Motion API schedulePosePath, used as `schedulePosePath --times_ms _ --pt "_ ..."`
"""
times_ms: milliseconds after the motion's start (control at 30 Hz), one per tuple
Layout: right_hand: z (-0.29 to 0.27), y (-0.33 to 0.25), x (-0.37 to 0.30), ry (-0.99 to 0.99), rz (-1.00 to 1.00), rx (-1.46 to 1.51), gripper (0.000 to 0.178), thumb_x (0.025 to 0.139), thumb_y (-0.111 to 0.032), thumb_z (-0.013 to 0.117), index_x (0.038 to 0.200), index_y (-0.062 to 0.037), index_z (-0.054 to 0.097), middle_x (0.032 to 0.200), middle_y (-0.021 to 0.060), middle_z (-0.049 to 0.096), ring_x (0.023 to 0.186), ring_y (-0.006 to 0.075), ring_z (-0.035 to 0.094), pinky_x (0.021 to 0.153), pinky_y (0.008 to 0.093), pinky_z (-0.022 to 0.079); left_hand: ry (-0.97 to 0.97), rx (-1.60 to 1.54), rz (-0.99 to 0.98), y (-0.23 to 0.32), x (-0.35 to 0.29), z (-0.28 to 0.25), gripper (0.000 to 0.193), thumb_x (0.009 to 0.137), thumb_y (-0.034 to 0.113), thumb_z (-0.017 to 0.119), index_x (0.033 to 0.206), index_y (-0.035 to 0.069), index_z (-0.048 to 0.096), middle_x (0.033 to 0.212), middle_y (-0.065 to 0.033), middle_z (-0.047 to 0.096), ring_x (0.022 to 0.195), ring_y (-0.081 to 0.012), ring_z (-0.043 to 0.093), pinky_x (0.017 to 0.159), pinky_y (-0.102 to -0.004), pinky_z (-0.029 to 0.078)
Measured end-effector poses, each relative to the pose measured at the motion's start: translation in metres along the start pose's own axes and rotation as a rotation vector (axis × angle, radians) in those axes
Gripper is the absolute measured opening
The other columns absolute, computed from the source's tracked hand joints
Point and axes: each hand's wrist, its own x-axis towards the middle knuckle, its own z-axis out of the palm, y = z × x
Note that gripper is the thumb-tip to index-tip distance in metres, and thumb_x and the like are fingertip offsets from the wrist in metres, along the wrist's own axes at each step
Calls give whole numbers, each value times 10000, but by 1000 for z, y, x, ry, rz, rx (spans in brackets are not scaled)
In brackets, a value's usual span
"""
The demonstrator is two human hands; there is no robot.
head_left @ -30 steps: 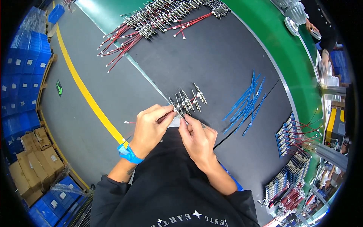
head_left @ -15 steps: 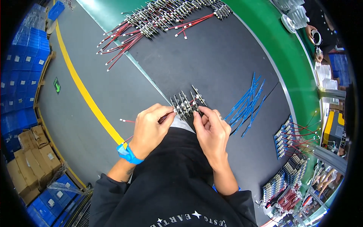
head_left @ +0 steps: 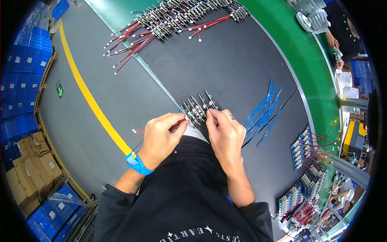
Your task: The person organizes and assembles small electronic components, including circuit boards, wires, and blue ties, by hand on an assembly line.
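Observation:
A short row of small round circuit boards stands on edge at the table's near edge, between my two hands. On its left side, my left hand is closed around red and black wires, its fingertips against the nearest boards. A loose wire end with a white plug sticks out beyond that hand. My right hand pinches the right end of the row with thumb and forefinger; its other fingers are curled in. A blue wrist strap is on my left wrist.
Many wired boards lie in rows at the far side. Blue strips are scattered right of my hands. More boards sit at the right edge. Another person's hand works across the green strip. Blue boxes are stacked at left.
My right hand has shifted slightly up and left, fingers more curled. The boards at the row's right end have moved a little closer to the others. The left hand has barely moved.

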Motion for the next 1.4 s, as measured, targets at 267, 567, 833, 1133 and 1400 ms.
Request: schedulePosePath --times_ms 267,567,833,1133,1400 --pt "-3 -1 -1 11 -2 64 105 775 -25 714 859 -32 651 686 84 589 520 255 593 471 344 457 15 -5 17 -1 0 2 124 772 57 720 881 5 691 701 -117 636 553 -256 611 521 -333 459" --pt "-1 -1 -1 -95 -77 14 128 763 -32 709 854 -22 619 668 80 591 559 263 609 500 354 468 32 13 49 -2 -1 3 132 768 55 726 886 7 693 695 -110 629 538 -244 598 506 -328 451" --pt "-7 2 -6 -60 -90 -68 150 735 -17 723 844 -26 621 648 71 577 532 252 587 491 353 460 19 70 30 8 1 6 124 776 85 725 894 49 719 708 -88 649 540 -238 603 501 -335 453" --pt "-12 -8 -18 -52 7 161 178 735 -35 762 864 -31 639 608 50 544 457 199 541 437 315 424 19 7 57 7 3 9 126 777 37 714 900 14 711 704 -122 637 566 -256 617 518 -340 473" --pt "-1 -11 -24 -93 -92 95 181 747 -44 751 875 -43 623 654 56 559 491 219 558 460 329 441 8 -13 64 6 1 10 133 774 9 708 901 -20 685 717 -139 633 589 -270 627 540 -341 488"
